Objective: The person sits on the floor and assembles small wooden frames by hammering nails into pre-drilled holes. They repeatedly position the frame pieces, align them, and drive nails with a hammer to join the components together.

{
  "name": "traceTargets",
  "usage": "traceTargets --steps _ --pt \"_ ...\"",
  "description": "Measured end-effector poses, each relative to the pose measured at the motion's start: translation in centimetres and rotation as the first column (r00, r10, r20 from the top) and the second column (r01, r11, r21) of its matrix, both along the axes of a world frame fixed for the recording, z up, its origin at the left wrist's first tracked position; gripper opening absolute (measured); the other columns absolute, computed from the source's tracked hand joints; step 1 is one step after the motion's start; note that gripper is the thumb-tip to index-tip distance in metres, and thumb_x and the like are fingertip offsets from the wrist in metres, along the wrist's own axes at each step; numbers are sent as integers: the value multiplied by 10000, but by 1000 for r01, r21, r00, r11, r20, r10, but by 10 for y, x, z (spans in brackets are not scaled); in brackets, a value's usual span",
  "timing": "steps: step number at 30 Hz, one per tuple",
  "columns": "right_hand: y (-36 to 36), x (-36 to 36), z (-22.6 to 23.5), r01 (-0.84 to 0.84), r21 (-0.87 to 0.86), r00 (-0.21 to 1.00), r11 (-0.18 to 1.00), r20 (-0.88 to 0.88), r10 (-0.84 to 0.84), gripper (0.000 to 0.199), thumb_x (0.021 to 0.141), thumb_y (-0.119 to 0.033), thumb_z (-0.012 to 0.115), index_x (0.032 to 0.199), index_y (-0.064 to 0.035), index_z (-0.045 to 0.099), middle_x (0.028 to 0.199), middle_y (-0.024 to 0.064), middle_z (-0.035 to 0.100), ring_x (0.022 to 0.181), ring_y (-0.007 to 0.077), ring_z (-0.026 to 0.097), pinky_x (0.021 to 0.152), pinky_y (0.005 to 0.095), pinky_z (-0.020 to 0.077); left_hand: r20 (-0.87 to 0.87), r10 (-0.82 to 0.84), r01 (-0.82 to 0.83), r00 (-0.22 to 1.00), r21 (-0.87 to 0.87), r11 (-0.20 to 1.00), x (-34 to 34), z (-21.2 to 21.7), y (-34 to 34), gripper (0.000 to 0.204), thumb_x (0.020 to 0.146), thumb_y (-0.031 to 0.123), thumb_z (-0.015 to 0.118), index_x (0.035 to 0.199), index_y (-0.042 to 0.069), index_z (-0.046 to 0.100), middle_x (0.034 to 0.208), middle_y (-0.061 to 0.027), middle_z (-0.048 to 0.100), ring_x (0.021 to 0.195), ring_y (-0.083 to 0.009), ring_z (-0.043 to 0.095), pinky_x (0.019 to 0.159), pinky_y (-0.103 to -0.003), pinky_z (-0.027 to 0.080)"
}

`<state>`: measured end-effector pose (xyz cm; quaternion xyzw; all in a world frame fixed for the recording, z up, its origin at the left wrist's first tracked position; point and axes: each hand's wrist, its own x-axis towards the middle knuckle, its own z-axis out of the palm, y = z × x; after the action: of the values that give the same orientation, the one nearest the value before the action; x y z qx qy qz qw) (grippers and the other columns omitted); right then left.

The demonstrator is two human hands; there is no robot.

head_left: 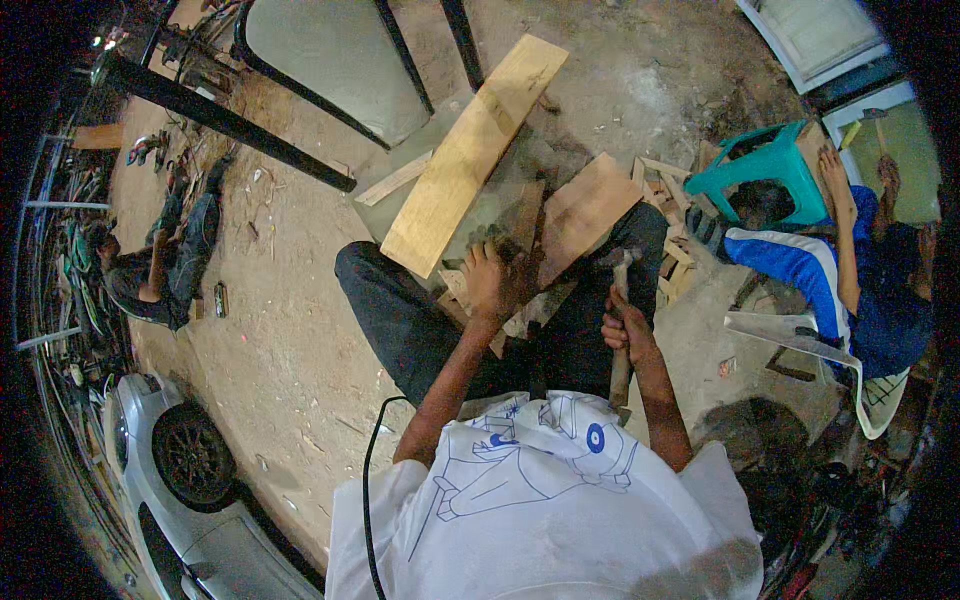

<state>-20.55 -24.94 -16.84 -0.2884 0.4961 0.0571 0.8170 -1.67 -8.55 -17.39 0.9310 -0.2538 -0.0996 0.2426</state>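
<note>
Head view: left hand [492, 282] is pressing flat on a small wood piece [470, 290], steadying it, while right hand [626, 325] is gripping a hammer [621, 300] upright, head poised above.

Single head view, looking steeply down, near own lap, fisheye.

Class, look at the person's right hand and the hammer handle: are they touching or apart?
Touching. The head view shows the right hand wrapped around the wooden hammer handle, with the hammer head raised above the fist.
</note>
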Motion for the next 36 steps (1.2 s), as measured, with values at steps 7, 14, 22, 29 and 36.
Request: traceTargets --steps 7,14,22,29,36 --pt "5 1 3 28 38 999 999 42 -30 585 841 -724 415 845 -144 494 483 -32 331 317 79 295 308 246 228 -28 32 -30 999 75 997 20 -49 4 520 811 367 647 1127 -25 520 1180 -250 456 1088 -406 448 880 -497 369" --pt "6 3 6 8 -5 1000 1000 4 -8 593 858 -713 395 851 -127 489 491 -31 343 324 82 308 313 246 241 17 9 -10 1000 23 1000 6 -22 1 521 724 332 717 1053 -27 534 1107 -232 469 1050 -402 445 873 -493 374" --pt "9 4 4 -9 -58 1000 998 11 10 579 865 -705 392 840 -132 474 494 -30 330 326 79 304 314 247 237 145 -33 36 989 -18 999 16 -37 -3 443 737 311 720 979 -24 560 1034 -225 496 1021 -387 451 828 -475 387" --pt "8 4 4 -35 -51 999 998 -4 35 586 856 -717 392 840 -138 480 492 -31 334 326 80 304 316 247 242 5 249 -201 969 -573 794 -13 -54 -22 237 814 191 660 925 -15 624 864 -171 560 854 -354 523 754 -444 419" --pt "13 -2 3 -56 -154 998 986 -38 51 614 836 -745 380 835 -139 478 494 -28 341 325 79 307 314 246 256 138 372 -221 918 -600 768 -25 -48 -33 146 826 135 635 918 22 651 893 -157 597 846 -329 561 765 -403 435"
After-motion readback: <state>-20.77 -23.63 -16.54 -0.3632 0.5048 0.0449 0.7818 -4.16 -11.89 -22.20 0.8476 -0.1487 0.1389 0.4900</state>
